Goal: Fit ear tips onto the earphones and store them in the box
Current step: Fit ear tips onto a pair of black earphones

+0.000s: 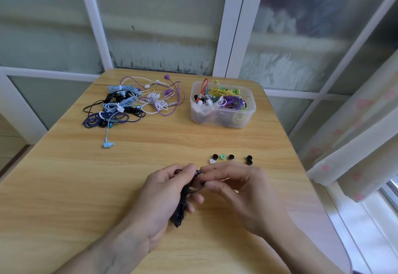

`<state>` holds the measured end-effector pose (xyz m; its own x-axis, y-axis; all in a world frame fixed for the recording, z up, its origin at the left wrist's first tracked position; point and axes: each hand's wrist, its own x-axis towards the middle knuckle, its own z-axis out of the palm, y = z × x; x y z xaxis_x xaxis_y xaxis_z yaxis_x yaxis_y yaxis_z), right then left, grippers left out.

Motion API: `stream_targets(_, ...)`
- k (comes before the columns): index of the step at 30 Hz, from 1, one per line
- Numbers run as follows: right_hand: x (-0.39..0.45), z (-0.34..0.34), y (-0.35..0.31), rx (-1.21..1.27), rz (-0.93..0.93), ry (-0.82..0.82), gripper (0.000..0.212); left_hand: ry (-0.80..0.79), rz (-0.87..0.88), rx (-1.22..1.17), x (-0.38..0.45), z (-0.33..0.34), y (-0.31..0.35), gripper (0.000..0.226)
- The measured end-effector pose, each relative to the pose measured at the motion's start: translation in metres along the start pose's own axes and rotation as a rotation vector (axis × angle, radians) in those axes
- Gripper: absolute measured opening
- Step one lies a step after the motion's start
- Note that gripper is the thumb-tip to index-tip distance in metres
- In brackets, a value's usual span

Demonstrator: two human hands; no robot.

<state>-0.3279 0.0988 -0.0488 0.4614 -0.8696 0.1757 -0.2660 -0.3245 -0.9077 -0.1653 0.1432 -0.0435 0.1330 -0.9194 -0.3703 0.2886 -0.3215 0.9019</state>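
My left hand point(165, 189) grips a bundled dark earphone set point(183, 207), its cable hanging below my palm and one earbud sticking out at my fingertips. My right hand point(234, 185) pinches at that earbud's end point(199, 173); a small black ear tip point(202, 184) shows at my thumb. Several loose ear tips lie just beyond my hands: black ones point(231, 157), a green one point(223, 156) and a white one point(212, 161). The clear plastic box point(224, 118) at the back right holds several coloured earphones.
A tangled pile of blue, purple, white and black earphones point(131, 101) lies at the back left of the wooden table point(86, 187). Frosted windows stand behind the table. A curtain point(355, 144) hangs off the right edge.
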Motion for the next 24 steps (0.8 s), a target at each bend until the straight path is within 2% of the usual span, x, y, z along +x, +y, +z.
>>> stream_targets(4,-0.001,0.011,0.007,-0.15,-0.176,0.128,0.021,-0.089,-0.077,-0.065,-0.001,-0.002,0.001,0.024)
stream_targets(7,-0.001,0.012,0.003,-0.188,-0.226,0.146,0.014,-0.074,-0.058,-0.037,-0.002,-0.004,0.0,0.027)
stream_targets(11,0.012,-0.01,-0.003,-0.182,-0.097,0.172,0.011,-0.005,0.025,0.016,0.001,-0.004,-0.001,0.022)
stream_targets(13,0.023,-0.024,0.004,-0.306,-0.018,0.207,0.012,0.021,0.048,0.019,0.002,-0.004,-0.001,0.02)
stream_targets(17,0.041,-0.034,0.014,-0.576,0.016,0.109,0.012,0.039,0.078,0.035,0.004,-0.002,0.001,0.02)
stream_targets(21,0.046,-0.037,0.016,-0.694,0.026,-0.048,0.012,0.046,0.136,0.099,0.004,-0.002,-0.001,0.023)
stream_targets(24,0.04,-0.043,0.016,-0.689,0.022,-0.079,0.008,0.062,0.168,0.15,0.004,-0.003,-0.002,0.025)
